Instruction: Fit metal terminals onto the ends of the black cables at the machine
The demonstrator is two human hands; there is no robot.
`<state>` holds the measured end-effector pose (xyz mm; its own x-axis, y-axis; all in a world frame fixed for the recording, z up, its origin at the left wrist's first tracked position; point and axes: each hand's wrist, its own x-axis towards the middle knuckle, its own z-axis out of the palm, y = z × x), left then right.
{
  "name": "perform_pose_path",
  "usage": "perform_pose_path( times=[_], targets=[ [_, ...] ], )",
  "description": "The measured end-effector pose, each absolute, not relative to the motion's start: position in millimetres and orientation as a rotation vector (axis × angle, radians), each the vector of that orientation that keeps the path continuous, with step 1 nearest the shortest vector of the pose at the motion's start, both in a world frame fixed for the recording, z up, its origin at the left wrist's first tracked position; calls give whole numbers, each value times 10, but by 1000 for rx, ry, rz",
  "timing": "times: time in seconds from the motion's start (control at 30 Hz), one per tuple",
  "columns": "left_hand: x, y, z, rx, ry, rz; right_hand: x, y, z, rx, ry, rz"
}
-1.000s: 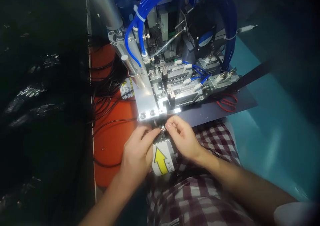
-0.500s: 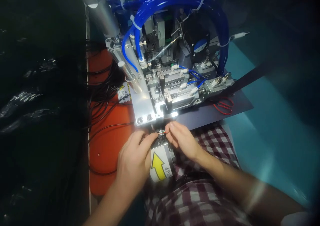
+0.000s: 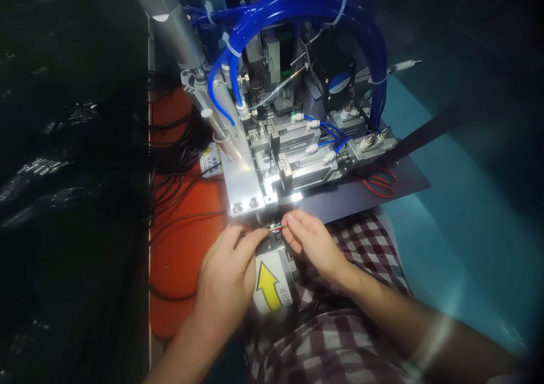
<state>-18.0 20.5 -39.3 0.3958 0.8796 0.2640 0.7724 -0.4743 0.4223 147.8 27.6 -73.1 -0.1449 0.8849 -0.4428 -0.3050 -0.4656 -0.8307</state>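
Observation:
Several thin coloured wires (image 3: 277, 227) stretch across the narrow gap between my two hands, at the front of a metal machine (image 3: 244, 183). My left hand (image 3: 229, 262) is closed, thumb and forefinger pinching the left end of the wires. From the other side, my right hand (image 3: 312, 242) pinches their right end with thumb and fingertips. Beneath the wires is a small metal fixture (image 3: 272, 242), partly hidden by the fingers. A white block with a yellow arrow (image 3: 268, 286) lies just below it. What the wire ends look like inside the fingers is hidden.
Blue air hoses (image 3: 293, 4) arch over the machine's pneumatic cylinders (image 3: 310, 171). Black cables (image 3: 174, 169) run across the orange surface (image 3: 182, 248) on the left. A red wire loop (image 3: 380, 183) lies on the dark plate (image 3: 340, 205). Checkered cloth (image 3: 335, 344) covers my lap.
The whole view has shifted slightly, with the machine and hands a little lower in it. Both hands keep their pinch on the wires at nearly the same spot.

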Motion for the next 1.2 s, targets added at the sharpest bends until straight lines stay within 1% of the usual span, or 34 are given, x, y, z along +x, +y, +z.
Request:
perform_pose_path(
  times=[0.23,0.43,0.6,0.7,0.9,1.07,1.2],
  targets=[
    [-184,204,-405,2413,1458,680,1473,253,-745,-1249,-900,1639],
    [-189,199,-422,2425,1453,694,1482,255,-780,-1205,-818,1744],
    [-192,196,-404,2409,1461,692,1451,259,-749,-1273,-978,1619],
    [-190,195,-389,2423,1464,665,1406,264,-725,-1262,-925,1605],
    [-178,205,-386,2433,1492,614,1381,297,-715,-1212,-715,1715],
    [-202,220,-338,2275,1452,638,1417,306,-682,-1196,-751,1732],
    [-457,114,-232,2109,1547,535,1424,306,-660,-1211,-835,1687]
  ],
)
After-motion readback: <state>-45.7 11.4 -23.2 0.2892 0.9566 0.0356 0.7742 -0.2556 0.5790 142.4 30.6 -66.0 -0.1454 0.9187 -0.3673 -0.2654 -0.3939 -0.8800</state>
